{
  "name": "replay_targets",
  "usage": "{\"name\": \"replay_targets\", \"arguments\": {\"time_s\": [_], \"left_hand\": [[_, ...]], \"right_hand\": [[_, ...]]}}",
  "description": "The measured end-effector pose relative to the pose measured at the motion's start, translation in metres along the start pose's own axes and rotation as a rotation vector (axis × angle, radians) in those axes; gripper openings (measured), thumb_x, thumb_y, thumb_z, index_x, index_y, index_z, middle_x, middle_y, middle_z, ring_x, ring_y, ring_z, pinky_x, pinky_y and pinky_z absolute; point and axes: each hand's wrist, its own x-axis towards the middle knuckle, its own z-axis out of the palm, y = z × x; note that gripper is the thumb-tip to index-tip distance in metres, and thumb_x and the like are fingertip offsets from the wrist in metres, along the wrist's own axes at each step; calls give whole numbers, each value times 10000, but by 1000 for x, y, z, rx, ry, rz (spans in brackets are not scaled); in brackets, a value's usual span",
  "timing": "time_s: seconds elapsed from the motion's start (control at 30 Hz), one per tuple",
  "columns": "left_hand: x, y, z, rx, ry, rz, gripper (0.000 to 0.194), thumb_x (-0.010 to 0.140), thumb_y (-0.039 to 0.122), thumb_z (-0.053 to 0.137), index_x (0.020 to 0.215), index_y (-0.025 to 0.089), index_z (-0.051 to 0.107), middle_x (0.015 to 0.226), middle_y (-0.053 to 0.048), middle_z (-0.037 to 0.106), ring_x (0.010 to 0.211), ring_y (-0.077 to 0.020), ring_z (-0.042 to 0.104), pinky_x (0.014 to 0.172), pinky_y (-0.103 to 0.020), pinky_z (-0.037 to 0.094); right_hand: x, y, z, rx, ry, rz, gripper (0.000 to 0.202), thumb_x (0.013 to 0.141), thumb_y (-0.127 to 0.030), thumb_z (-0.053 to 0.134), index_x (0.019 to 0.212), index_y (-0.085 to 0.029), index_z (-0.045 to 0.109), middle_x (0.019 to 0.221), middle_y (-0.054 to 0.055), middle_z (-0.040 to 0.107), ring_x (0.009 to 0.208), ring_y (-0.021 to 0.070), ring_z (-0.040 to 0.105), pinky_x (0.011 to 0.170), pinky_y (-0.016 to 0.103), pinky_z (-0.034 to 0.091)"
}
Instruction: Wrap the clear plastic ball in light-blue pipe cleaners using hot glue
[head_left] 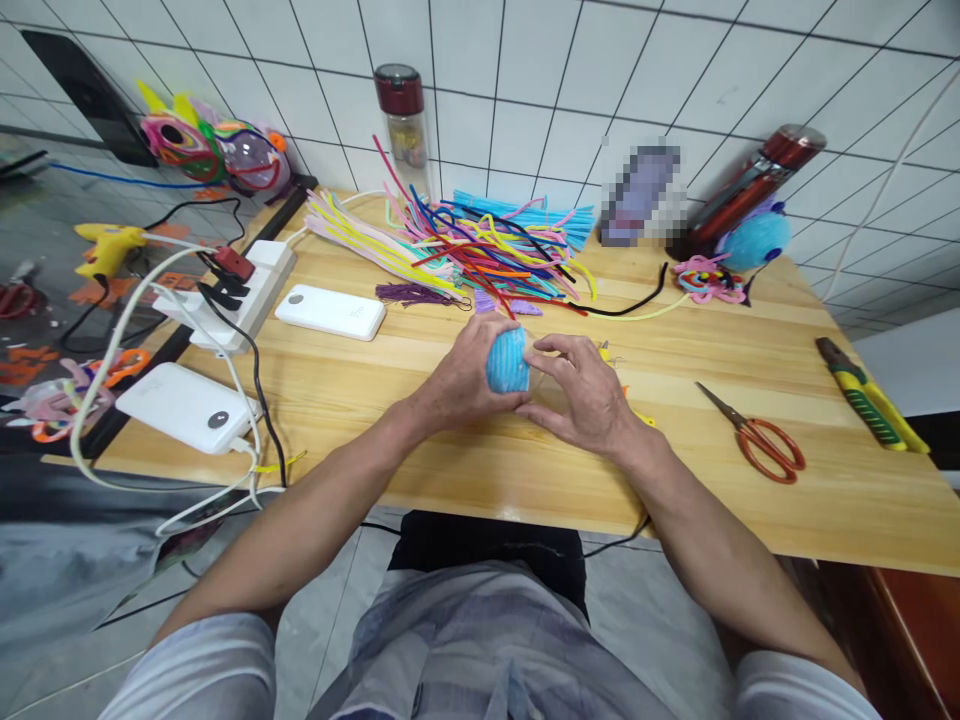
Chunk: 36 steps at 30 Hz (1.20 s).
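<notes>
A light-blue ball with ridged, wound rows like pipe cleaners (pixel 508 362) is held above the middle of the table. My left hand (pixel 469 368) wraps around its left side, with fingers over the top and the thumb underneath. From the other side, my right hand (pixel 581 392) curls in, its fingertips and thumb resting at the ball's right edge. A gap shows between that thumb and the fingers. Behind the hands lies a heap of many-coloured pipe cleaners (pixel 495 250). Small yellow bits (pixel 641 418) peek out past my right hand, partly hidden by it.
Orange-handled scissors (pixel 769 448) and green-yellow pliers (pixel 862 395) lie to the right. White power banks (pixel 330 312), a power strip (pixel 255 290) and loose cables are at left, near a yellow glue gun (pixel 109 250). A red thermos (pixel 757 190) and a glass bottle (pixel 406 130) stand along the wall.
</notes>
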Motion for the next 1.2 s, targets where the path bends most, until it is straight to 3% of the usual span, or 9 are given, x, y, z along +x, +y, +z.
{"name": "replay_targets", "arguments": {"time_s": [0.23,0.33,0.5,0.7,0.9,1.2], "left_hand": [[1,-4,-2,-68,-55,53,1030,710,679,939,1503,234,456,1572,-234,511,1536,-441,452,1301,-675,355],[1,-2,-9,-122,-103,32,1105,734,727,898,1573,225,385,1636,-242,458,1565,-439,434,1316,-653,352],[1,0,-11,-123,-110,-71,1028,759,640,909,1553,219,409,1599,-217,495,1541,-424,475,1309,-629,382],[1,-2,-4,-62,-88,-59,898,765,493,919,1481,225,448,1518,-194,553,1464,-412,545,1256,-626,440],[0,-1,-2,-41,-58,-37,883,761,510,928,1462,228,472,1471,-183,574,1430,-408,565,1241,-623,456],[1,4,-1,-39,-49,-81,868,757,476,911,1464,227,474,1484,-172,557,1423,-392,562,1239,-602,457]], "right_hand": [[0,1,-2,3,39,-7,488,983,-532,759,1380,-271,650,1272,157,722,1117,319,710,869,490,613],[-1,1,-3,-4,33,7,419,1018,-521,713,1351,-268,686,1257,151,741,1112,313,721,884,496,614],[-1,0,-4,17,50,-15,377,1060,-468,657,1374,-263,698,1264,154,756,1119,313,737,901,499,618],[0,-1,-2,27,82,-29,379,1077,-454,627,1395,-260,690,1218,149,758,1077,308,740,889,496,616],[3,-5,-2,36,112,-1,388,1054,-414,677,1398,-236,657,1190,147,774,1066,313,753,884,496,627],[3,-7,-5,22,172,46,237,981,-258,718,1217,-275,716,1100,96,794,976,284,758,837,471,620]]}}
